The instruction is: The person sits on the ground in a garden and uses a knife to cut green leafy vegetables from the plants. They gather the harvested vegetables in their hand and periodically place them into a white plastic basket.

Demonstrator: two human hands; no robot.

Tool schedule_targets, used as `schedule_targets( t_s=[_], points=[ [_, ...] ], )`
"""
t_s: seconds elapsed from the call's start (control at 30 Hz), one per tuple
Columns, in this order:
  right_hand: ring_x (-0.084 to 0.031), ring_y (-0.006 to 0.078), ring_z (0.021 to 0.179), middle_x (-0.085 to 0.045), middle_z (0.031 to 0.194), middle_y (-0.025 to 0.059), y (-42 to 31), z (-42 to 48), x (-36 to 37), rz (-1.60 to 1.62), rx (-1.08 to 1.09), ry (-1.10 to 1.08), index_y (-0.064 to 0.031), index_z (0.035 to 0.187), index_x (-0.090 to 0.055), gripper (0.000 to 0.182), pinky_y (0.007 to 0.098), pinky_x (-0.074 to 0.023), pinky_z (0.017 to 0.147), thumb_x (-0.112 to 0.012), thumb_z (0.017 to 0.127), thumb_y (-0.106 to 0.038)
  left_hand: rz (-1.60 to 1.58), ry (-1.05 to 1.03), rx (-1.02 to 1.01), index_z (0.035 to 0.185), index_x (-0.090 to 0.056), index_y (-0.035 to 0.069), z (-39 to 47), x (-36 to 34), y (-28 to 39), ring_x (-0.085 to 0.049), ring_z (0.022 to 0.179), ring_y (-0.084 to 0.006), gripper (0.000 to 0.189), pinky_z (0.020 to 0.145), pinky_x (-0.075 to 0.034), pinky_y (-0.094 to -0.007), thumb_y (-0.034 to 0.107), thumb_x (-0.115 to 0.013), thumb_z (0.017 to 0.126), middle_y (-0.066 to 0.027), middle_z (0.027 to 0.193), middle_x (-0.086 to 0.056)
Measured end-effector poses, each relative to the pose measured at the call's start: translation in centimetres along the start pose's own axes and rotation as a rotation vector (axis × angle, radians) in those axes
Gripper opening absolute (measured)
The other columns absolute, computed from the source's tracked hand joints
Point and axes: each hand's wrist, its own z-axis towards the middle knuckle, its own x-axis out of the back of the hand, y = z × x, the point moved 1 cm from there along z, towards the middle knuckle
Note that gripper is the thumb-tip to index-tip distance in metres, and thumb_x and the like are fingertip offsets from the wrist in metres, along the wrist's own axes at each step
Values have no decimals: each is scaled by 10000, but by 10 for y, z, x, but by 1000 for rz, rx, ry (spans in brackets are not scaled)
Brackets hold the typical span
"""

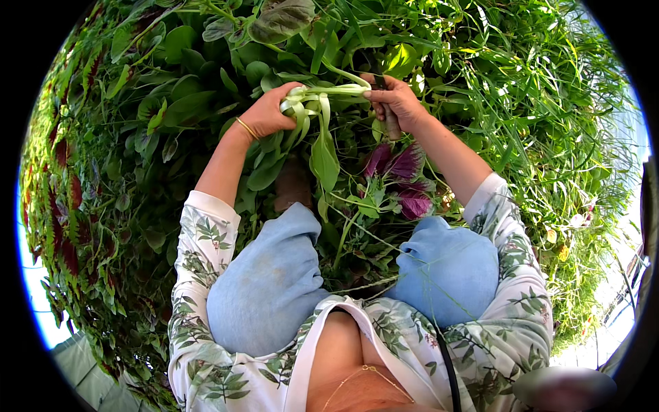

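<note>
My left hand grips a leafy green plant by its pale, thick stems, and some broad leaves hang down below the fist. A few stems run from this bunch across to my right hand, whose thumb and fingertips pinch their end. The same right hand holds a knife with a worn, brownish handle pointing down towards me. Its dark blade rises above the fingers and is partly lost among the leaves. Between and below the hands stands a plant with purple-red leaves.
Broad-leaved greens grow densely at the left, with red-and-green leaved plants beyond. Tall grassy growth fills the right. My bent knees are close beneath my hands, and a brown boot sits among the plants.
</note>
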Motion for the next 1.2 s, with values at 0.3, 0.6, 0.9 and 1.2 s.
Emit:
schedule_targets(
  t_s=[0.3, 0.6, 0.9, 1.2],
  points=[
    [-495, 8, 532, -634, 767, -24, -82, -115, -35, -309, 536, 186, -49, 1073, -632, 342, 166, -411, 457, -745, 750, -38, -392, -195, -241, 1393, -358, 31, -30, -35, 64, -537, 1004, -104, 836, 933, -405, -269, 65, -702, 632, -26, 1138, -578],
    [-452, 38, 405, -527, 548, -37, -105, -154, -67, -792, 58, -206, -14, 849, -624, 313, 184, -322, 368, -798, 721, -239, -534, -141, -107, 1394, -342, 37, -51, -59, 83, -566, 977, -126, 819, 913, -424, -271, -14, -614, 623, -53, 1096, -598],
    [-485, 96, 383, -534, 613, 7, -11, -135, -64, -215, 114, 36, -65, 948, -450, 399, 211, -374, 339, -778, 751, -181, -720, -277, 56, 1485, -13, 114, -62, -107, 64, -468, 1192, -176, 1145, 985, -378, -290, -74, -649, 552, -76, 1359, -427],
    [-475, 80, 488, -491, 684, 8, -13, -99, -28, -518, 74, 174, -55, 974, -421, 242, 230, -412, 428, -501, 953, -282, 184, -170, 143, 1475, -56, 67, 10, -48, 61, -567, 841, -196, 1114, 779, -459, -289, 15, -675, 551, -101, 966, -593]
  ],
)
